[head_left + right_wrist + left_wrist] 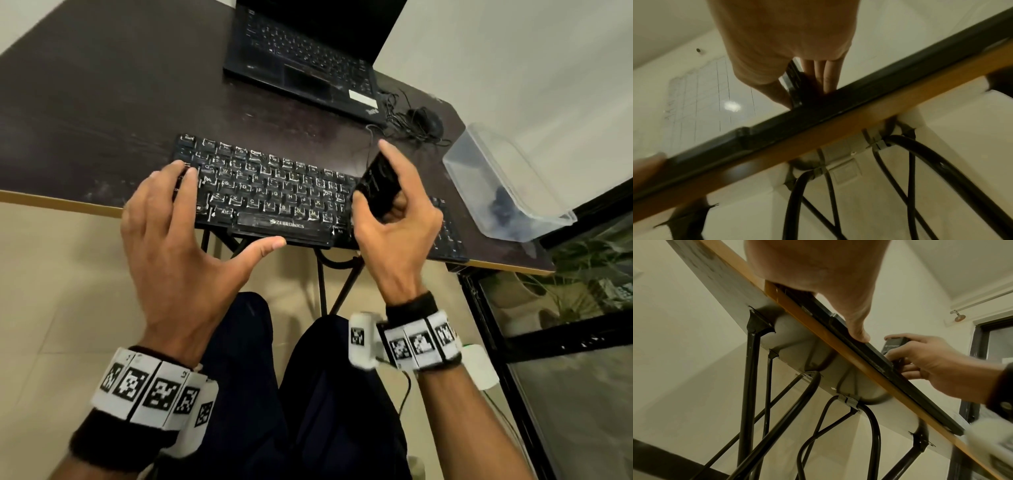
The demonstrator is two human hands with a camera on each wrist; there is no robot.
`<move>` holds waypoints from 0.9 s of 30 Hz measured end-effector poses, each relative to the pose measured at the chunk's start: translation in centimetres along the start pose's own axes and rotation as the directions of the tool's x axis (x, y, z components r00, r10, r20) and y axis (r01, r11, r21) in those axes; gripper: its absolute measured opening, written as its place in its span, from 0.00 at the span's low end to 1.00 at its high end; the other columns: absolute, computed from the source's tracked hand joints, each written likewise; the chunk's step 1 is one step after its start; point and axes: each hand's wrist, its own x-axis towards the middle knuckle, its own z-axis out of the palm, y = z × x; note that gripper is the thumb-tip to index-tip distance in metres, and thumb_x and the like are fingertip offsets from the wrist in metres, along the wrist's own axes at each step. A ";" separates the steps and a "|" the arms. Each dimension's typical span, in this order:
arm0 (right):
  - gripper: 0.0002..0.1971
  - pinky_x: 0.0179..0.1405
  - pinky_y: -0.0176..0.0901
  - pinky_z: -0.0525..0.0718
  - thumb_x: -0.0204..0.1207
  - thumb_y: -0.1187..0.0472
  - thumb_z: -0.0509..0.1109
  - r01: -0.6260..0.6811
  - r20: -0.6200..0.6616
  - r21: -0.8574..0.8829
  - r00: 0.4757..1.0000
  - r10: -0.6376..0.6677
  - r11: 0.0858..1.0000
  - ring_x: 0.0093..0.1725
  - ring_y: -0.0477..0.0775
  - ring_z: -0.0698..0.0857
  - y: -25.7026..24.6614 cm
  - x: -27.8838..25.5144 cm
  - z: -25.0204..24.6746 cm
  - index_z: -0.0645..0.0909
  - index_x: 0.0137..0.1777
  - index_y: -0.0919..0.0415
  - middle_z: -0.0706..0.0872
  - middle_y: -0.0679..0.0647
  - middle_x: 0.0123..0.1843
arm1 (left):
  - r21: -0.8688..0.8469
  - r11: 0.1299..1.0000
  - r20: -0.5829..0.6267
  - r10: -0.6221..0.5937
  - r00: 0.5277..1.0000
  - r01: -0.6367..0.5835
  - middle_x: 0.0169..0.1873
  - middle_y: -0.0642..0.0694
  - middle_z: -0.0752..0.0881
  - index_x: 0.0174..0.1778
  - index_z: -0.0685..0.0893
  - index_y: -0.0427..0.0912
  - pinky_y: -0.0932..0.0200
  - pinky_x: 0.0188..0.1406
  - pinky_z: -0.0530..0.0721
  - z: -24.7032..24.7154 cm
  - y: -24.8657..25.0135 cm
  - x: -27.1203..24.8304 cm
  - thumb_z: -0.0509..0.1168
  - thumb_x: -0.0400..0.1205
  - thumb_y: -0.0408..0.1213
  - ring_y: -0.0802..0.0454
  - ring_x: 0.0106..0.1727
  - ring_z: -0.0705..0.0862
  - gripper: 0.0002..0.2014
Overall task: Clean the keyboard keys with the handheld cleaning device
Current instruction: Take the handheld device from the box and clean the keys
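Note:
A black keyboard, its keys flecked with white dust, lies along the front edge of the dark table. My left hand rests on its left end, fingers laid on the keys. The left thumb lies against the keyboard's front edge. My right hand grips a black handheld cleaning device, held tilted just above the keys toward the keyboard's right side. The left wrist view shows the device from below. The right wrist view shows the device between thumb and fingers.
An open black laptop sits at the back of the table. A black mouse with tangled cable lies to its right. A clear plastic box stands at the table's right end. Black metal legs run beneath the table.

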 end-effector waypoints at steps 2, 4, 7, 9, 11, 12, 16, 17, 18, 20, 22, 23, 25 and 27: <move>0.32 0.38 0.55 0.94 0.75 0.72 0.78 -0.012 0.006 0.006 1.000 0.012 1.000 0.39 0.47 0.91 0.0 0.3 0.1 0.84 0.80 0.56 0.91 0.34 0.53 | -0.001 1.000 -0.001 0.001 1.000 -0.001 0.82 0.35 0.76 0.82 0.76 0.32 0.35 0.86 0.67 -0.1 0.0 0.0 0.72 0.73 0.78 0.34 0.85 0.73 0.56; 0.32 0.44 0.56 0.96 0.75 0.72 0.79 -0.039 0.034 0.036 0.999 0.038 0.999 0.44 0.48 0.93 -0.8 -1.4 -0.7 0.85 0.80 0.55 0.93 0.38 0.59 | -0.001 1.000 -0.010 0.004 1.000 -0.004 0.82 0.35 0.76 0.82 0.76 0.31 0.33 0.85 0.68 -0.1 -0.1 0.0 0.72 0.73 0.78 0.33 0.85 0.73 0.56; 0.33 0.46 0.56 0.96 0.74 0.72 0.81 -0.033 0.023 0.064 0.999 0.032 0.997 0.44 0.48 0.93 -1.6 -3.0 -1.1 0.85 0.79 0.55 0.91 0.27 0.58 | -0.011 1.000 -0.013 0.008 1.000 -0.008 0.81 0.34 0.77 0.82 0.77 0.30 0.32 0.84 0.69 0.0 -0.1 0.0 0.72 0.73 0.78 0.33 0.84 0.74 0.56; 0.32 0.41 0.55 0.95 0.75 0.72 0.80 -0.040 -0.017 0.034 0.999 0.040 0.999 0.40 0.47 0.91 -0.5 -1.2 -0.2 0.85 0.79 0.55 0.89 0.25 0.53 | 0.001 1.000 -0.001 0.011 1.000 -0.011 0.81 0.34 0.77 0.81 0.77 0.30 0.32 0.84 0.70 -0.1 -0.1 0.1 0.72 0.73 0.78 0.32 0.84 0.74 0.56; 0.31 0.40 0.54 0.95 0.75 0.72 0.79 -0.034 -0.018 0.011 0.999 0.034 0.999 0.39 0.44 0.90 -0.2 0.1 0.3 0.85 0.80 0.57 0.90 0.28 0.56 | 0.004 1.000 0.006 0.011 1.000 -0.011 0.81 0.34 0.77 0.81 0.77 0.30 0.32 0.84 0.70 -0.2 0.0 0.1 0.72 0.73 0.78 0.33 0.84 0.74 0.56; 0.32 0.41 0.53 0.95 0.75 0.72 0.79 -0.030 -0.010 0.013 0.999 0.031 0.999 0.41 0.43 0.91 -0.3 -0.2 0.1 0.85 0.80 0.57 0.90 0.28 0.57 | 0.003 1.000 0.004 0.010 1.000 -0.010 0.82 0.34 0.77 0.81 0.77 0.30 0.32 0.84 0.69 -0.2 0.0 0.2 0.72 0.74 0.78 0.33 0.84 0.74 0.56; 0.32 0.45 0.55 0.96 0.75 0.70 0.82 0.000 0.028 0.026 1.000 -0.001 1.000 0.46 0.46 0.94 -1.8 -3.7 -1.4 0.85 0.80 0.55 0.89 0.24 0.60 | -0.004 1.000 0.000 0.005 1.000 -0.005 0.82 0.34 0.77 0.81 0.77 0.30 0.33 0.84 0.70 -0.2 0.1 0.1 0.71 0.74 0.78 0.32 0.84 0.74 0.56; 0.32 0.43 0.55 0.96 0.75 0.70 0.82 0.011 0.012 0.021 1.000 -0.012 1.000 0.44 0.46 0.93 -1.4 -3.1 -1.1 0.85 0.80 0.55 0.89 0.22 0.57 | 0.003 1.000 -0.004 0.006 1.000 -0.006 0.81 0.34 0.77 0.81 0.77 0.30 0.33 0.84 0.70 -0.1 0.0 0.1 0.72 0.73 0.78 0.32 0.83 0.74 0.57; 0.32 0.41 0.55 0.95 0.75 0.70 0.81 0.001 -0.009 0.002 1.000 -0.001 1.000 0.42 0.46 0.92 -0.5 -2.0 -0.6 0.84 0.80 0.55 0.89 0.22 0.54 | 0.010 1.000 0.002 0.008 1.000 -0.008 0.82 0.34 0.77 0.81 0.77 0.30 0.33 0.84 0.70 -0.2 0.1 0.1 0.72 0.73 0.78 0.33 0.83 0.74 0.57; 0.32 0.40 0.54 0.95 0.75 0.70 0.80 -0.033 -0.033 -0.026 0.999 0.032 0.999 0.39 0.46 0.91 0.1 0.0 0.3 0.85 0.80 0.55 0.89 0.28 0.48 | 0.013 1.000 0.009 0.010 1.000 -0.010 0.82 0.35 0.76 0.81 0.77 0.30 0.32 0.84 0.70 -0.2 0.1 0.1 0.72 0.73 0.78 0.33 0.84 0.74 0.57; 0.32 0.44 0.54 0.96 0.75 0.72 0.80 -0.042 -0.029 0.001 0.999 0.042 0.999 0.42 0.45 0.93 -0.2 -0.4 0.0 0.85 0.80 0.55 0.91 0.31 0.52 | 0.010 1.000 0.001 0.010 1.000 -0.010 0.82 0.35 0.76 0.82 0.77 0.31 0.32 0.84 0.70 -0.2 0.0 0.2 0.72 0.73 0.78 0.33 0.84 0.74 0.57; 0.33 0.46 0.54 0.96 0.75 0.72 0.81 -0.040 -0.013 0.012 0.999 0.040 0.999 0.45 0.45 0.94 -0.7 -1.4 -0.6 0.85 0.80 0.54 0.92 0.32 0.55 | 0.012 1.000 -0.003 0.007 1.000 -0.007 0.82 0.35 0.77 0.82 0.77 0.31 0.32 0.84 0.70 -0.2 0.0 0.1 0.72 0.73 0.78 0.33 0.84 0.74 0.56; 0.33 0.48 0.53 0.96 0.75 0.72 0.82 -0.019 0.022 0.029 1.000 0.018 0.999 0.48 0.43 0.94 -1.7 -3.4 -1.6 0.85 0.80 0.56 0.91 0.28 0.60 | 0.003 1.000 -0.014 0.008 1.000 -0.008 0.82 0.34 0.77 0.81 0.77 0.30 0.32 0.83 0.71 0.0 0.0 0.0 0.72 0.74 0.78 0.33 0.84 0.75 0.56; 0.32 0.45 0.50 0.96 0.75 0.72 0.82 -0.006 -0.006 0.020 1.000 0.006 1.000 0.45 0.40 0.92 -0.8 -2.6 -1.2 0.85 0.80 0.57 0.90 0.23 0.55 | 0.012 1.000 -0.019 0.007 1.000 -0.007 0.82 0.34 0.77 0.81 0.77 0.30 0.32 0.83 0.71 -0.1 0.1 0.1 0.72 0.74 0.78 0.32 0.83 0.75 0.56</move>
